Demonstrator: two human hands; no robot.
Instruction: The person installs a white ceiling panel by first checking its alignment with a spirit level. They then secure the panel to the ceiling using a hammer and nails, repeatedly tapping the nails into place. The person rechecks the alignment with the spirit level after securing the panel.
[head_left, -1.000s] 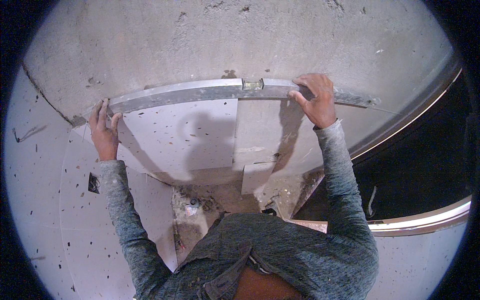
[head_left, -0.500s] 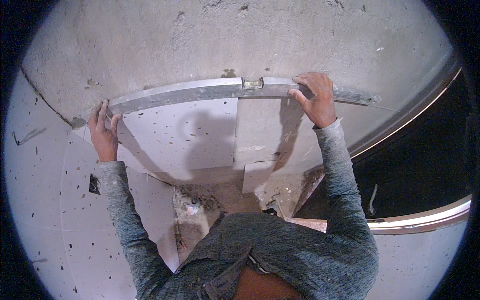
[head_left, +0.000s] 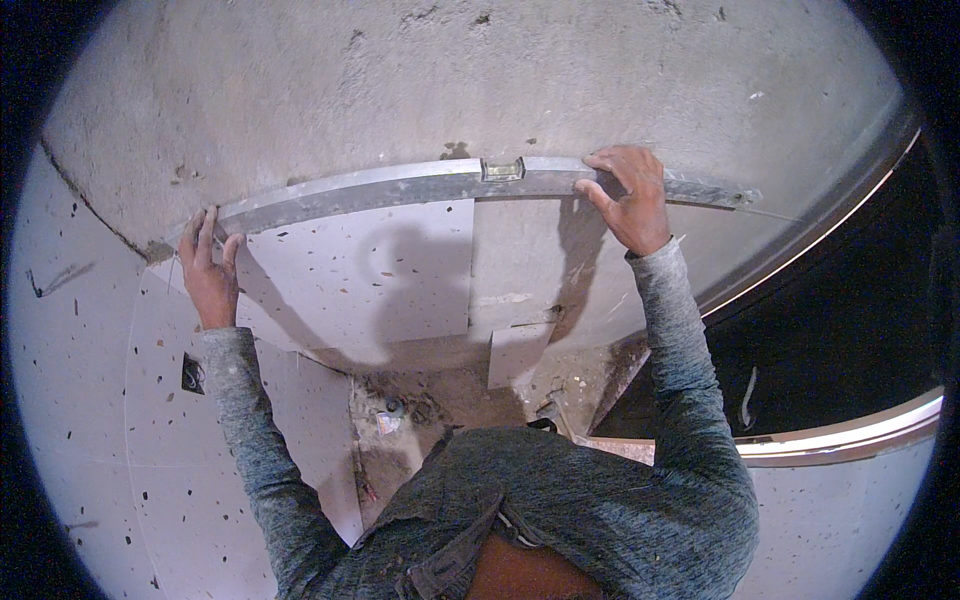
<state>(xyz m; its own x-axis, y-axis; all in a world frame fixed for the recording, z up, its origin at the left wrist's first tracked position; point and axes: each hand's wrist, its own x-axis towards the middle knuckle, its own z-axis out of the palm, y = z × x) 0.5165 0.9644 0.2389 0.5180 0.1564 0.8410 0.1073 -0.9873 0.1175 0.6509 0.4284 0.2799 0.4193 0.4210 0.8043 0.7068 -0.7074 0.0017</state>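
A long grey spirit level (head_left: 400, 190) lies against the wall, along the top edge of a white speckled tile (head_left: 340, 285). Its small vial window (head_left: 502, 169) sits near the middle of the bar. My left hand (head_left: 211, 270) pinches the bar's left end, fingers over the top and thumb at the lower side. Right of the vial, my right hand (head_left: 637, 200) holds the bar the same way, fingertips on its upper edge and thumb below. The bar's right tip (head_left: 745, 197) sticks out past that hand.
Rough bare cement wall (head_left: 330, 100) rises above the bar. Speckled tiles cover the left wall, which has a square opening with wires (head_left: 192, 373). A loose tile piece (head_left: 518, 352) leans low on the wall. Debris (head_left: 395, 410) litters the floor; a dark opening (head_left: 800, 330) lies right.
The view has shifted very slightly. Both hands keep their hold, and the level stays in place along the tile's top edge.
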